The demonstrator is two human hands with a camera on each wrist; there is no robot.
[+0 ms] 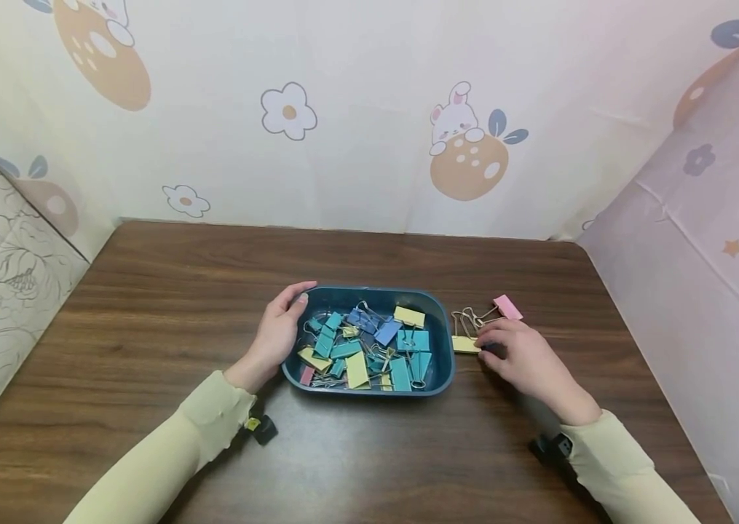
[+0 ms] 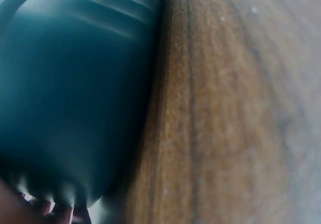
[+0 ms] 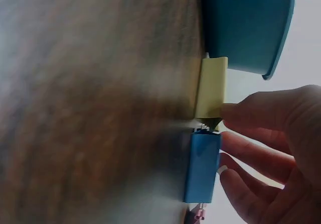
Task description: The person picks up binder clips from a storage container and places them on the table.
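Right wrist | yellow clip (image 3: 211, 88) touching right fingers (image 3: 258, 153), grip unclear | head | left fingers (image 1: 292, 292) grasp tray (image 1: 343, 293)

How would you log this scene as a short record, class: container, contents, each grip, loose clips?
Container: dark blue tray, on a wooden table
Contents: binder clips; teal, blue, yellow, pink
Left grip: holds the tray's left end
Right grip: seems to pinch the yellow clip
Loose clips: that one, blue clip, pink clip
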